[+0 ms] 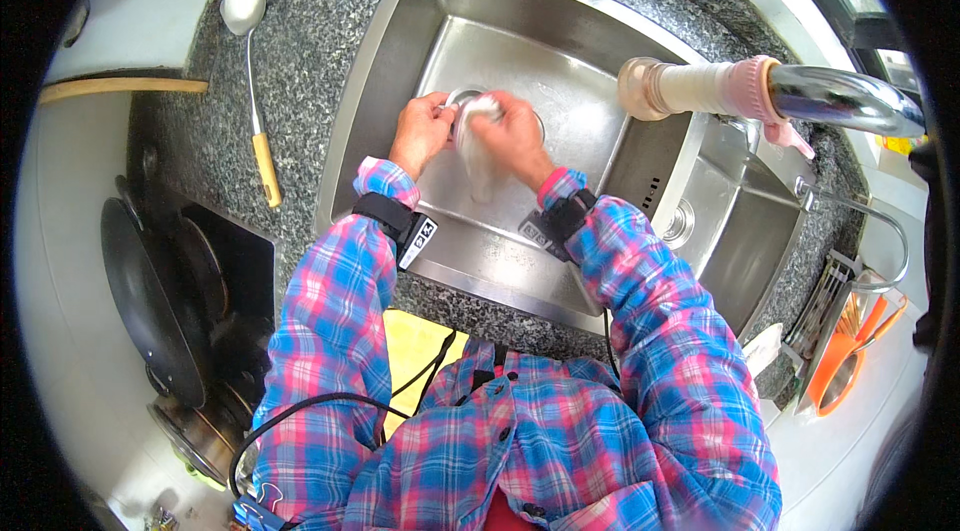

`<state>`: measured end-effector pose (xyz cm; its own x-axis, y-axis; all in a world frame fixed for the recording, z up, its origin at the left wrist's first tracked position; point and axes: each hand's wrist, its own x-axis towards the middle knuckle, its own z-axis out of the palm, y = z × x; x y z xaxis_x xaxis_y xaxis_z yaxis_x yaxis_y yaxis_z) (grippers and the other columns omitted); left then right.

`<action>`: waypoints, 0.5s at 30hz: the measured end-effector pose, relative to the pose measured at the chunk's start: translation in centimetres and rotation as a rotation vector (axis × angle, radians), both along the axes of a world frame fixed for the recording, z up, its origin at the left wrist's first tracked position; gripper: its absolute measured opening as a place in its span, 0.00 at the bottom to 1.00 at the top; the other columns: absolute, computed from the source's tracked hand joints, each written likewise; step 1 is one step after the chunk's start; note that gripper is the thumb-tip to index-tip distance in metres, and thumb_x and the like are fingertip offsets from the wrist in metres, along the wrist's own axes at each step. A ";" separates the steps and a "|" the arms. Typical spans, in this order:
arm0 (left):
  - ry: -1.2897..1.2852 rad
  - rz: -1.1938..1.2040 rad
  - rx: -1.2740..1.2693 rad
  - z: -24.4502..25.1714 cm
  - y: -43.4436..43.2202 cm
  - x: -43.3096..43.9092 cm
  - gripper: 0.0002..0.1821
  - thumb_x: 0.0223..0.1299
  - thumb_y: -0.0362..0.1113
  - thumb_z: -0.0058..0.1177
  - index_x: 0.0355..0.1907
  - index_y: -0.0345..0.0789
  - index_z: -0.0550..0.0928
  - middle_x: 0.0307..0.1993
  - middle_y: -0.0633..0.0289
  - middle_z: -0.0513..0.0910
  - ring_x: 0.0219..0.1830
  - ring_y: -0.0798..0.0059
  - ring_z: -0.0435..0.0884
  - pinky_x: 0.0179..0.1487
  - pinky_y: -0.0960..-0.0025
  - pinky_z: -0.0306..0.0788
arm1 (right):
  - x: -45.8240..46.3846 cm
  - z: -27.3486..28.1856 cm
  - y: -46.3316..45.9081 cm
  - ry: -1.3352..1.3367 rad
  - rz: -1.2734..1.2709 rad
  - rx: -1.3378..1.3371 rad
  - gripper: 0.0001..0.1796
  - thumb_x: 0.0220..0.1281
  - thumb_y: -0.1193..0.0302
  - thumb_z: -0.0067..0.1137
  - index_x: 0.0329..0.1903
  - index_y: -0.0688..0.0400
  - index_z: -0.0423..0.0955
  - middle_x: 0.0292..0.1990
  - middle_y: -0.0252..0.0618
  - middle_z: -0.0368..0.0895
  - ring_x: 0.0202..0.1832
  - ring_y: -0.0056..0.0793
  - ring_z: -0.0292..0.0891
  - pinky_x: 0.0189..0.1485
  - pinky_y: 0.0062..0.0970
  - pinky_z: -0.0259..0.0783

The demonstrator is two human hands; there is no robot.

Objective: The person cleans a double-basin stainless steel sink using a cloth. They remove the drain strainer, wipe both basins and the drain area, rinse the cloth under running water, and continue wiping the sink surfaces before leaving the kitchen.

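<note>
Over the large stainless steel sink basin (585, 92), both of my hands work close together. My left hand (422, 135) pinches the edge of a small round item (456, 97), whose rim looks pale or metallic; its exact kind cannot be told. A white cloth (475, 152), blurred by motion, hangs from my right hand (517, 144) and lies against that item. The cloth and fingers hide most of the round item. Beneath them is the bare basin floor.
A chrome faucet (840, 92) with a pink and white nozzle reaches over the basin from the right. Beside it is a smaller sink (712, 208). A wood-handled spatula (255, 95) lies on the granite counter (300, 28). Black pan (150, 298) at left; utensil rack (829, 321) at right.
</note>
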<state>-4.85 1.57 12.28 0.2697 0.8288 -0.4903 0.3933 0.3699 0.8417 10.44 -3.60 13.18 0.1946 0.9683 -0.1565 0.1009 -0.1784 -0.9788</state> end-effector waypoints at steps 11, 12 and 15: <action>0.133 0.236 0.056 -4.2 4.5 0.6 0.15 0.64 0.26 0.46 0.53 0.24 0.74 0.37 0.53 0.82 0.33 0.69 0.84 0.31 0.71 0.83 | 2.3 -5.1 0.3 -0.223 0.230 -0.111 0.16 0.51 0.67 0.57 0.43 0.60 0.78 0.36 0.56 0.82 0.41 0.53 0.79 0.48 0.40 0.74; 0.153 0.284 0.053 -5.0 5.0 0.5 0.18 0.64 0.26 0.48 0.55 0.24 0.73 0.37 0.52 0.83 0.33 0.69 0.84 0.33 0.70 0.82 | 2.6 -6.1 0.1 -0.257 0.169 -0.209 0.18 0.51 0.68 0.57 0.46 0.59 0.77 0.39 0.55 0.82 0.45 0.52 0.79 0.50 0.39 0.73; 0.263 0.311 0.085 -7.1 5.1 -0.1 0.22 0.63 0.27 0.50 0.59 0.23 0.70 0.37 0.52 0.83 0.34 0.69 0.84 0.36 0.69 0.79 | 2.1 -9.3 -0.7 -0.210 0.086 -0.219 0.20 0.51 0.71 0.57 0.50 0.59 0.74 0.42 0.53 0.82 0.46 0.51 0.78 0.51 0.39 0.73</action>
